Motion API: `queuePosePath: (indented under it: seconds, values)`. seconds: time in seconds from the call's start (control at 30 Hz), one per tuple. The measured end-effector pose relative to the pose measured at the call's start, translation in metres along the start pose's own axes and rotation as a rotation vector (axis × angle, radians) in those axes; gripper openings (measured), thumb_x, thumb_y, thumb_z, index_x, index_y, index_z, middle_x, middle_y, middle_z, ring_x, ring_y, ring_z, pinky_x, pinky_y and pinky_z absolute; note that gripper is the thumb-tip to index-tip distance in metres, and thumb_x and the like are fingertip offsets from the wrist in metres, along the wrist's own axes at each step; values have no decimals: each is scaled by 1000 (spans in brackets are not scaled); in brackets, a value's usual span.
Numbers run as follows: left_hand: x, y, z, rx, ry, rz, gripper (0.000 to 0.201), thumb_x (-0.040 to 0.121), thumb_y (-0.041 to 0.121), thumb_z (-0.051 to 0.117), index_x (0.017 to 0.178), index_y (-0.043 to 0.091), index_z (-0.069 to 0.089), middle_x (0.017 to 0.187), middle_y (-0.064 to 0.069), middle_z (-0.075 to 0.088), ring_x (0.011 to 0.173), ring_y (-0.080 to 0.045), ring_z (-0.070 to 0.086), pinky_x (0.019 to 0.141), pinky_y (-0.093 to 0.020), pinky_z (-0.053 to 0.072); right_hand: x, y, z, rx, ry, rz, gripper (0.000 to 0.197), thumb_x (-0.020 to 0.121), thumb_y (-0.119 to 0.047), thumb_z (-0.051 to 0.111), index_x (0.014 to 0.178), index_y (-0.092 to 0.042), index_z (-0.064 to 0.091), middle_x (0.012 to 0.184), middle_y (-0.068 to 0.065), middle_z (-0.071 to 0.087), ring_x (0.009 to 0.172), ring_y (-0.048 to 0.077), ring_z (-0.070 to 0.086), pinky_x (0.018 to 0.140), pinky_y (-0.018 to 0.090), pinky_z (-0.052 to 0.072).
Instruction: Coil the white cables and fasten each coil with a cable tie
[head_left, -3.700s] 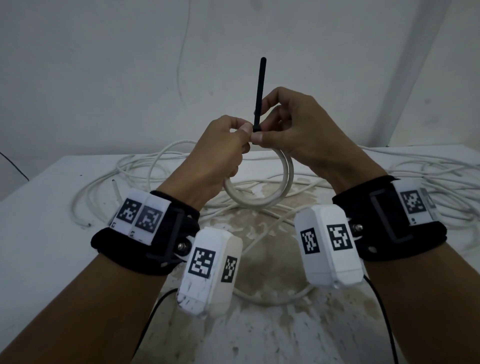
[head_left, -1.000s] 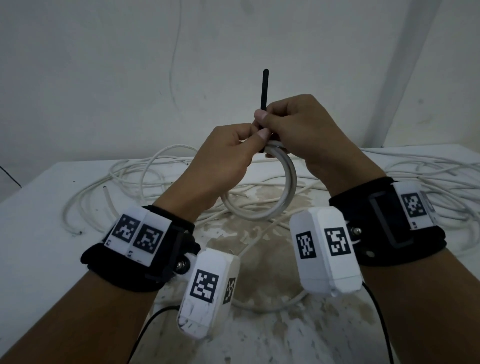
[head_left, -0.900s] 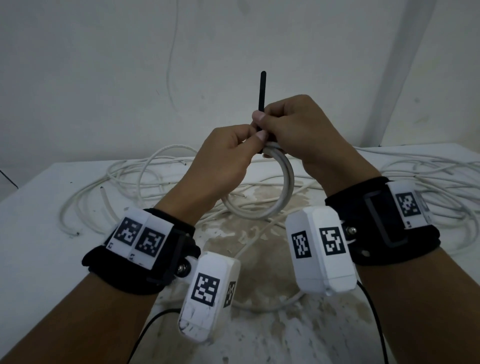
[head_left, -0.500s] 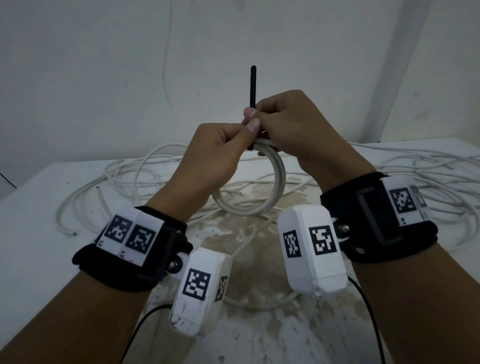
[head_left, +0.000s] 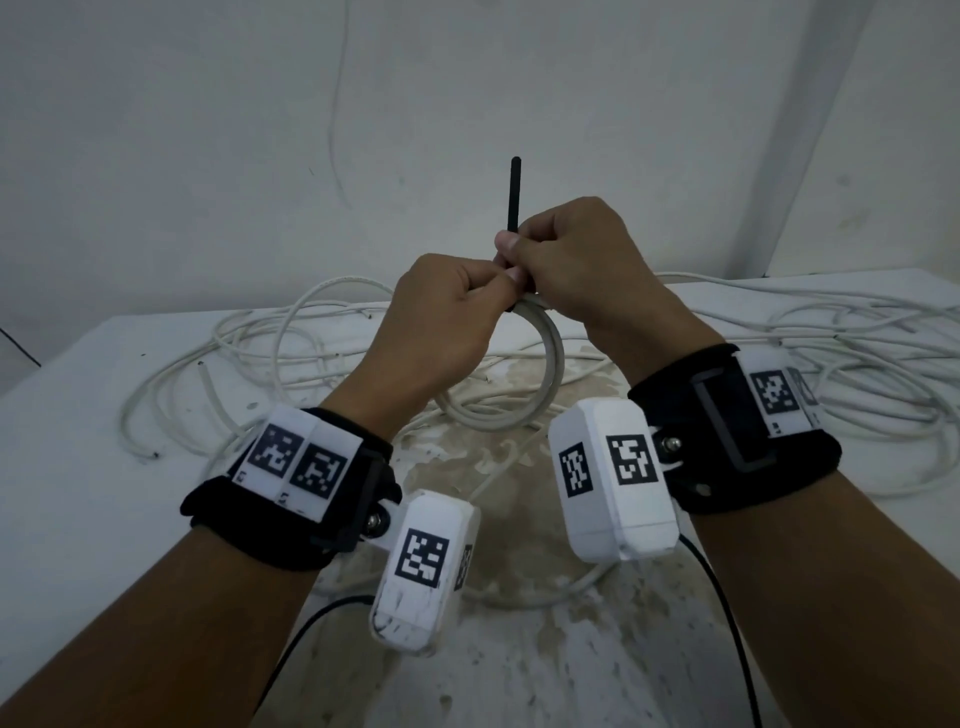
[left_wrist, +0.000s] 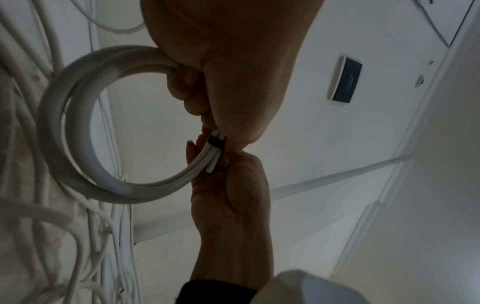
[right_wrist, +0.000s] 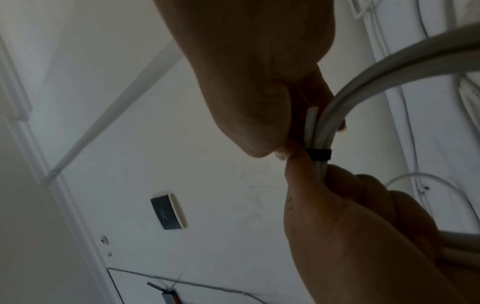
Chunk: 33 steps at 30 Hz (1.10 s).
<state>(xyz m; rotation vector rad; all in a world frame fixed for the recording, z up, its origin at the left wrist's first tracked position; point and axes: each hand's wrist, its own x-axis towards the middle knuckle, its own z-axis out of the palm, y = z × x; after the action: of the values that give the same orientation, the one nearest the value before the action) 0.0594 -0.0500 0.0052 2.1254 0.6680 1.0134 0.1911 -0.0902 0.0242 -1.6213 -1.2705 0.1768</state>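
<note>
Head view shows a white, paint-stained table (head_left: 78, 467) strewn with loose white cables (head_left: 260, 364), lying in slack loops to the left, behind and to the right of the hands. Above it, held in the air at the middle, is the small round coil of white cable (head_left: 553, 364), hanging as an upright ring below the knuckles. The left hand (head_left: 441, 312) grips the coil's top from the left, its fingers curled round the strands and its thumb pressed against the tie. The right hand (head_left: 571, 260) comes in from the right and slightly higher, touching the left, and pinches the thin black plastic cable tie (head_left: 514, 197) low on its tail.

The relation that matters: the tie's band (right_wrist: 318, 154) wraps crosswise round the bunched strands at the top of the ring, between the two thumbs, while its free tail stands nearly vertical, pointing straight up past the right hand. The long axis of the tail thus runs at right angles to the strands. The right hand is the nearer to the tail, so a further cinch would probably be an upward pull by that hand against the left hand's hold. The band already looks snug.
</note>
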Motion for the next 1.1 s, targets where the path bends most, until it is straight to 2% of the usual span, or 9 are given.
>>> queuePosePath:
  seconds: [0.1, 0.27, 0.37, 0.5, 0.57, 0.7, 0.83, 0.97, 1.1]
  values:
    - [0, -2, 1, 38, 6, 7, 40, 99, 31, 56, 72, 6, 73, 48, 2, 32, 48, -11, 28, 56, -29, 31, 1, 3, 3, -15, 22, 17, 32, 93, -24, 64, 62, -24, 71, 43, -17, 58, 50, -4, 56, 62, 13, 42]
    - [-2, -8, 6, 16, -44, -15, 40, 101, 32, 52, 65, 26, 70, 52, 0, 34, 45, -8, 28, 51, -24, 28, 1, 10, 5, -93, 35, 4, 28, 93, -26, 63, 67, -22, 73, 57, -12, 63, 63, 4, 61, 70, 22, 49]
    - [1, -12, 6, 39, -67, -8, 43, 103, 31, 49, 70, 13, 70, 55, -5, 34, 45, -8, 27, 50, -23, 27, 3, 14, 6, -98, 47, 14, 27, 93, -27, 64, 70, -20, 75, 64, -5, 68, 72, 12, 66, 73, 25, 51]
    - [0, -14, 6, 80, -86, -25, 46, 103, 31, 48, 60, 25, 62, 55, -5, 36, 43, -7, 28, 47, -19, 26, 3, 19, 14, -119, 64, 40, 24, 92, -29, 65, 78, -14, 79, 67, 1, 69, 77, 16, 67, 74, 26, 50]
    - [1, -14, 4, 89, -77, -34, 48, 104, 31, 46, 58, 16, 53, 55, -4, 36, 44, -7, 27, 50, -23, 25, 3, 19, 16, -118, 96, 33, 25, 92, -28, 65, 77, -13, 79, 68, 2, 70, 75, 17, 68, 74, 27, 52]
    - [10, 0, -7, -52, -155, -112, 36, 104, 21, 43, 73, 9, 55, 52, 9, 39, 45, -6, 30, 49, -26, 24, 2, 5, 9, 150, 129, 87, 30, 97, -22, 61, 75, -5, 74, 70, 8, 72, 62, 24, 72, 61, 39, 62]
    - [15, 18, -34, -172, -92, -209, 12, 102, 21, 53, 103, 10, 58, 56, 7, 49, 40, -3, 38, 43, -22, 27, -5, -26, 1, 431, 1, 178, 28, 103, -23, 50, 92, -1, 63, 77, 13, 68, 56, 26, 71, 56, 42, 62]
    - [7, 22, -64, -155, -9, -214, 21, 99, 31, 57, 103, 11, 58, 65, 1, 53, 46, -9, 40, 46, -25, 34, -14, -53, 0, 435, -264, 191, 28, 103, -29, 50, 107, -4, 60, 77, 10, 68, 50, 15, 52, 49, 28, 48]
    - [-15, 23, -89, -445, 95, -320, 28, 102, 34, 51, 96, 8, 59, 62, -1, 50, 45, -12, 41, 45, -23, 41, -19, -77, 10, 578, -241, 207, 20, 103, -25, 51, 100, -7, 58, 73, 7, 57, 49, 10, 38, 46, 22, 34]
